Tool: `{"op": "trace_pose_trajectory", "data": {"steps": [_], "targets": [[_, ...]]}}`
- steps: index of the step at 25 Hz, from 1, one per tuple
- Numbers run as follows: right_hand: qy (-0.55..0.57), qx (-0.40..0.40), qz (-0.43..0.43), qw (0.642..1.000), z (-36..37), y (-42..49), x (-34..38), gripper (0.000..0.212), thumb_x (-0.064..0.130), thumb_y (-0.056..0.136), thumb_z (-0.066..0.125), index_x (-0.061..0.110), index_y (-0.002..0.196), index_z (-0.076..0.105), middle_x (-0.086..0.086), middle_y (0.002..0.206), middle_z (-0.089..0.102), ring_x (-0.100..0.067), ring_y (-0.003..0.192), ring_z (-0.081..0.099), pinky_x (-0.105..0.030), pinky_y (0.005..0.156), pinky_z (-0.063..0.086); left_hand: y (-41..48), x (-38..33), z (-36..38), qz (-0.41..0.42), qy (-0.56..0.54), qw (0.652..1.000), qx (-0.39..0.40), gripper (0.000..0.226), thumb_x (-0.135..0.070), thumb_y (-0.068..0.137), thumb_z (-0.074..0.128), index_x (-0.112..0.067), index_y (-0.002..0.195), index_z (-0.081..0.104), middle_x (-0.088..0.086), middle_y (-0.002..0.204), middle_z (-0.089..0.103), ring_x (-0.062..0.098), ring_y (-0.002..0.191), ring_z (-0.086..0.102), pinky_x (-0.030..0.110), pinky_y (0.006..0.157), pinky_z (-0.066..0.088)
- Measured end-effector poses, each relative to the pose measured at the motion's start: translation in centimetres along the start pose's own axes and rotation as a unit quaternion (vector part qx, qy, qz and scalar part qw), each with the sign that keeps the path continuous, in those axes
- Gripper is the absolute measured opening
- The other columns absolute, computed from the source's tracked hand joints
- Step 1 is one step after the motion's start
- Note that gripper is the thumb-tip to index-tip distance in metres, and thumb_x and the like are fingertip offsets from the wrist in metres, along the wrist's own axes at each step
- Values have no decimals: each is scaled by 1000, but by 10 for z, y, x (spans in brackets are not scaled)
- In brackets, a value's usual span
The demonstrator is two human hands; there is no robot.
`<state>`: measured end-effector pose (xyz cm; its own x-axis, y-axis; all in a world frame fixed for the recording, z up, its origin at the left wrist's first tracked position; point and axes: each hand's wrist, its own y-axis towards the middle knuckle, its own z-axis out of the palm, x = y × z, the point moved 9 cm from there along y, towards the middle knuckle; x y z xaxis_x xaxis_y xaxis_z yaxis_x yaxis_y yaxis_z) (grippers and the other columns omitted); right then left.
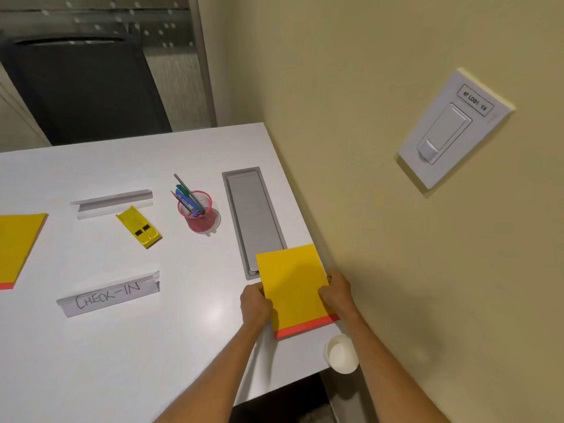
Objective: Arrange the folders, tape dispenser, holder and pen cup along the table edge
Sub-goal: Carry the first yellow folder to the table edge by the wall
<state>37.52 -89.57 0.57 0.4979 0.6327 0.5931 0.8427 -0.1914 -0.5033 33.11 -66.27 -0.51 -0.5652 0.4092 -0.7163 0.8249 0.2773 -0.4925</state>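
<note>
A yellow folder (293, 282) with a red bottom strip lies at the table's right edge by the wall. My left hand (254, 303) grips its left side and my right hand (337, 293) grips its right side. A second yellow folder (16, 244) lies at the far left, partly cut off by the frame. The yellow tape dispenser (139, 227) sits mid-table. Behind it stands a blank white holder (114, 203). A pink mesh pen cup (198, 210) with several pens stands to the right of the dispenser.
A folded paper sign (108, 294) reading "CHECK-IN" stands near the front. A grey cable hatch (253, 215) is set in the white table (91, 361). A white paper cup (341, 354) sits at the front right corner. A wall switch (451, 126) and a dark chair (82, 87) are nearby.
</note>
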Motion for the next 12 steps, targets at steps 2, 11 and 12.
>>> {"op": "trace_pose_trajectory", "data": {"steps": [2, 11, 12], "targets": [[3, 0, 4, 1000, 2, 2, -6, 21, -10, 77, 52, -11, 97, 56, -18, 85, 55, -21, 74, 48, -30, 63, 37, 0, 1, 4, 1, 7, 1000, 2, 24, 14, 84, 52, -5, 70, 58, 11, 72, 59, 22, 68, 52, 20, 50, 32], [-35, -33, -20, 999, 5, -3, 0, 21, -6, 81, 57, 8, 89, 45, -10, 87, 47, -19, 75, 46, -21, 50, 33, 0, 3, 9, -12, 67, 997, 26, 42, 15, 83, 50, -15, 56, 38, 3, 67, 43, 24, 75, 48, 21, 49, 26], [-43, -35, -23, 998, 5, -3, 0, 21, -5, 81, 58, 8, 91, 46, -9, 89, 46, -20, 78, 46, -22, 54, 34, -1, 1, 9, -10, 77, 997, 29, 43, 15, 83, 49, -15, 55, 34, 2, 66, 39, 25, 76, 46, 21, 49, 24]]}}
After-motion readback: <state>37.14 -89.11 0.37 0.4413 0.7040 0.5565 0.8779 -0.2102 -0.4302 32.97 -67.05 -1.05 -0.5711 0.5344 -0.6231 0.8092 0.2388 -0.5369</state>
